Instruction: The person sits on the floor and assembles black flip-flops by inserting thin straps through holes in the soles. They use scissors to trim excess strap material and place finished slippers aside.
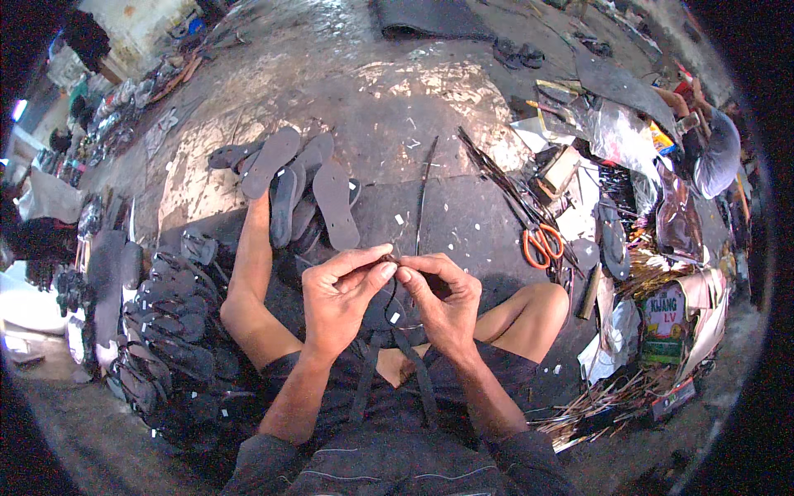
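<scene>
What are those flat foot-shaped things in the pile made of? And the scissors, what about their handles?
The soles look like dark grey rubber or foam: matt, thin, with no shine, though the picture cannot settle which. The scissors have orange handles, probably plastic by their smooth bright colour, and dark blades that look like metal. The strap under both hands looks like black rubber.

Sandal sole [389, 318]: your left hand [339, 306] and right hand [447, 302] cover most of it.
Pinched piece: too small to tell.
Strap ends [364, 388]: hidden below the sole, at your lap.
</scene>
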{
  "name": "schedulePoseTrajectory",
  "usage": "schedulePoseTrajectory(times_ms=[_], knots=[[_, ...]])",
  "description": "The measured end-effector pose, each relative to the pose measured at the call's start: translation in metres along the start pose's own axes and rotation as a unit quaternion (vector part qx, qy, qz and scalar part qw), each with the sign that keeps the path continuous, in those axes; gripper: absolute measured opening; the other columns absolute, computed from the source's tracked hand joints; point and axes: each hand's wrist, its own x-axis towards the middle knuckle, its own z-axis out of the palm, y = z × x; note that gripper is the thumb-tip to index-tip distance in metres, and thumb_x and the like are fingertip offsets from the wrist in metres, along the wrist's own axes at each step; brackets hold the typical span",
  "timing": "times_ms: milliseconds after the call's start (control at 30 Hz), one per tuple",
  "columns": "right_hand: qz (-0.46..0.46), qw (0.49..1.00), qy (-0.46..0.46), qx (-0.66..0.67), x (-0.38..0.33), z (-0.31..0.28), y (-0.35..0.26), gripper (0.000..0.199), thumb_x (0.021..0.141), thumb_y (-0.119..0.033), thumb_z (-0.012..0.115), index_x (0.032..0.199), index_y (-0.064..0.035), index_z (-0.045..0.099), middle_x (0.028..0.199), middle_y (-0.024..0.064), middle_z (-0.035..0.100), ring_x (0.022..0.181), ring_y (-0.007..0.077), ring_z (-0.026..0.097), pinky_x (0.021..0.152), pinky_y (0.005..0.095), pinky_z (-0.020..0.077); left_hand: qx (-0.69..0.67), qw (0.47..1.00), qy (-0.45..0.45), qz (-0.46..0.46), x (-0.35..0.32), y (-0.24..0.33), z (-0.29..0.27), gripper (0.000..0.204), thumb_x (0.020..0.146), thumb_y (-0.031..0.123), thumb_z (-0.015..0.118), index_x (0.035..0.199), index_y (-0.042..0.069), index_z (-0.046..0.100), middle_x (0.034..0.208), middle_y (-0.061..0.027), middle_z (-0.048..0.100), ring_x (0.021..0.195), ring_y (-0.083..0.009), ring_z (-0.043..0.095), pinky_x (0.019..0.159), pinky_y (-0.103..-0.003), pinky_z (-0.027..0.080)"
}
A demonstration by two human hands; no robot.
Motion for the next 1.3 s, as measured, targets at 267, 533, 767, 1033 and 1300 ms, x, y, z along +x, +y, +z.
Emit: schedulePoseTrajectory(times_ms=[267, 533, 767, 1033, 1300], knots=[[-0.015, 0.995, -0.091, -0.050, 0.006, -0.019, 0.010, 0.022, 0.096, -0.005, 0.075, 0.117, 0.0013, 0.076, 0.099, 0.0109, 0.076, 0.089, 0.0141, 0.071, 0.079, 0.0286, 0.0560, 0.110, 0.991, -0.070, 0.003, 0.018, 0.003, -0.007, 0.020, 0.094, 0.001, 0.077, 0.113, -0.004, 0.076, 0.098, -0.0106, 0.077, 0.091, -0.0133, 0.074, 0.081, -0.027, 0.061], [-0.023, 0.953, -0.288, -0.096, -0.038, -0.065, 0.025, 0.023, 0.099, -0.014, 0.068, 0.117, 0.0011, 0.069, 0.104, 0.0165, 0.073, 0.092, 0.0292, 0.073, 0.083, 0.0412, 0.0575, 0.008, 0.999, 0.040, -0.027, 0.083, 0.002, -0.091, 0.012, 0.098, 0.008, 0.074, 0.106, -0.001, 0.074, 0.092, -0.0076, 0.074, 0.082, -0.0160, 0.072, 0.079, -0.031, 0.060], [-0.016, 0.991, -0.043, -0.125, -0.040, -0.061, 0.046, 0.006, 0.094, 0.001, 0.075, 0.098, 0.0050, 0.076, 0.092, 0.0116, 0.074, 0.077, 0.0162, 0.071, 0.068, 0.0300, 0.0593, -0.036, 0.997, 0.034, -0.067, 0.069, -0.010, -0.111, 0.013, 0.097, 0.008, 0.075, 0.106, -0.001, 0.074, 0.094, -0.0088, 0.073, 0.083, -0.0179, 0.073, 0.080, -0.033, 0.063], [0.123, 0.986, 0.012, -0.110, -0.018, -0.071, 0.058, 0.011, 0.090, -0.005, 0.082, 0.100, -0.0006, 0.080, 0.091, 0.0087, 0.080, 0.084, 0.0146, 0.073, 0.077, 0.0299, 0.0586, 0.353, 0.926, 0.061, 0.117, 0.084, -0.021, -0.071, 0.037, 0.088, 0.008, 0.080, 0.124, 0.004, 0.073, 0.122, -0.0103, 0.073, 0.114, -0.0240, 0.069, 0.104, -0.044, 0.054], [0.068, 0.966, -0.173, -0.182, 0.058, -0.129, 0.084, 0.026, 0.096, -0.026, 0.078, 0.104, -0.0015, 0.077, 0.094, 0.0095, 0.079, 0.086, 0.0202, 0.074, 0.077, 0.0378, 0.0591, 0.373, 0.864, -0.113, 0.318, 0.070, -0.109, -0.002, 0.018, 0.090, 0.000, 0.071, 0.106, 0.004, 0.079, 0.101, -0.0112, 0.080, 0.096, -0.0270, 0.077, 0.098, -0.044, 0.058]])
